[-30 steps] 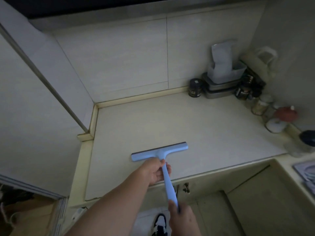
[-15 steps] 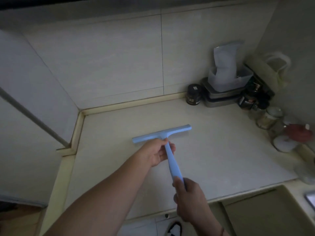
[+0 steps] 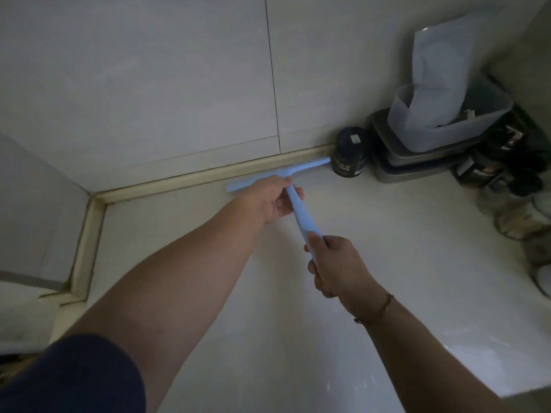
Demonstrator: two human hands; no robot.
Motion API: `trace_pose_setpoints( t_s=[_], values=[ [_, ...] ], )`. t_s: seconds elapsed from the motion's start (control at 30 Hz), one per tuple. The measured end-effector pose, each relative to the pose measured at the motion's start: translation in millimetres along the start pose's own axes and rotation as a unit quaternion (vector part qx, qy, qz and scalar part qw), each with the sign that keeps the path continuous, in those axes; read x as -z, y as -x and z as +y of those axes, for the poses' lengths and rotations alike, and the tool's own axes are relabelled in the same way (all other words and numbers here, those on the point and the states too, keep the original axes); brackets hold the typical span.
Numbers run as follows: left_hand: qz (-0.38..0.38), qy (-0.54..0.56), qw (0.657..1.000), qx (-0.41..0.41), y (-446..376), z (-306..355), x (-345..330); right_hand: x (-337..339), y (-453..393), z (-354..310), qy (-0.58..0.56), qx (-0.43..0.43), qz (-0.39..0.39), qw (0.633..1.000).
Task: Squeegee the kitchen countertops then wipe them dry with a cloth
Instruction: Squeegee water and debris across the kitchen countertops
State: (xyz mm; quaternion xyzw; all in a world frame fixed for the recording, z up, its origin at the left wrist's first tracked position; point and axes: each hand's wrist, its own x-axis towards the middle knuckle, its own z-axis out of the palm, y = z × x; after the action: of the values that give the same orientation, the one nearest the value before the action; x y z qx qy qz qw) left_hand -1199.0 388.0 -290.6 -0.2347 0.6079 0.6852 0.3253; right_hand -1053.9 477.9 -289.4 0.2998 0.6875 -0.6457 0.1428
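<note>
Two hands (image 3: 269, 201) (image 3: 334, 265) gripping blue squeegee (image 3: 299, 213), dark jar (image 3: 349, 155) label unreadable

— Surface condition?
— Pale desk (image 3: 387, 263), raised trim along the back wall.
— Items resting on it?
— Blue squeegee (image 3: 298, 208) blade at the trim; dark jar (image 3: 349, 156), stacked metal trays (image 3: 417, 162), jars at the right corner.

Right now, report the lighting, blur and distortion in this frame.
Head view: dim and flat, with a soft pale sheen on the countertop at lower right; jars at the right edge are smeared and dark; the wide angle bends the wall tiles; the blue squeegee and both hands, left hand and right hand, read fairly clearly.
</note>
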Motion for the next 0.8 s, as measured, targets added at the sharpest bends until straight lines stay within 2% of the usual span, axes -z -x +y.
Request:
trace_pose_setpoints(
  t_s=[0.2,0.37,0.63,0.8],
  values=[
    [0.003,-0.047,0.999,0.013,-15.1,2.5,-1.1,-4.1,-13.8,-2.2,0.010,-0.014,-0.001,1.000],
    [0.009,-0.063,0.998,0.021,1.3,-15.5,-2.1,-5.7,6.0,18.4,0.021,-0.020,0.013,0.999],
    [-0.001,-0.064,0.997,0.043,66.9,-98.4,-12.5,14.1,93.7,90.9,0.035,-0.022,0.011,0.999],
    [-0.013,-0.081,0.995,0.058,112.8,-150.0,-22.8,30.9,147.4,140.5,0.072,0.007,0.039,0.997]
  ],
)
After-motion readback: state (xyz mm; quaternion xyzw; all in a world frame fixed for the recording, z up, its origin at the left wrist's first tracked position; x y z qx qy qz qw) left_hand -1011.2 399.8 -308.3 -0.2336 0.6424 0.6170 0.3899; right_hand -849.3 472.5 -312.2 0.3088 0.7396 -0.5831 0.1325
